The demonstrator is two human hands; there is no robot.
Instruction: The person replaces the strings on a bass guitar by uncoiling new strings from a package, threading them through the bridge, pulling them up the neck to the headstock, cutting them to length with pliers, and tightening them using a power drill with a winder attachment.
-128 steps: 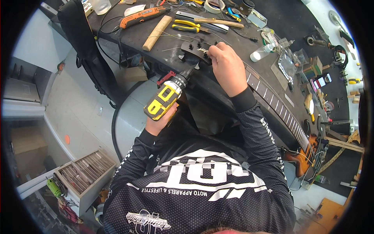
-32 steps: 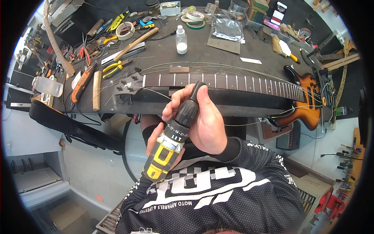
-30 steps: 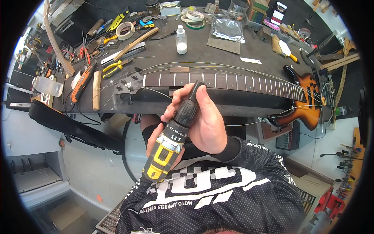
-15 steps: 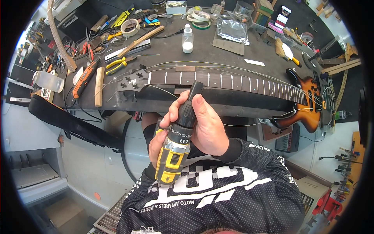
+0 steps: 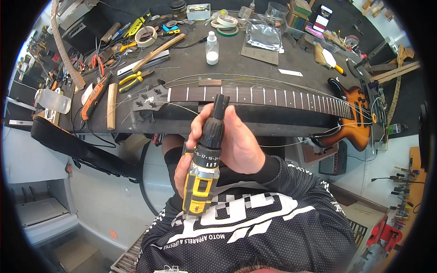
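A yellow and black cordless drill (image 5: 198, 191) points away from me, with a dark cylindrical piece (image 5: 220, 104) at the end of its chuck. My left hand (image 5: 182, 173) is closed on the drill's body, largely hidden beneath it. My right hand (image 5: 236, 145) cups the chuck, thumb raised along its side and fingers curled round the other side. Beyond them, an electric bass (image 5: 356, 111) lies along the bench's front, its sunburst body at the right, grey headstock (image 5: 150, 100) at the left and loose strings arching over the fretted neck (image 5: 273, 95).
The cluttered bench (image 5: 182, 73) holds a spray bottle (image 5: 211, 52), yellow pliers (image 5: 129, 81), an orange rotary tool (image 5: 93, 101), a wooden block (image 5: 111, 107), tape rolls, a brush (image 5: 325, 58) and a phone (image 5: 322, 18). A long black case (image 5: 77, 152) leans at the left.
Since about four seconds ago, my right hand has left the headstock for the drill chuck and my view has swung round. In the last second the drill has tilted more upright.
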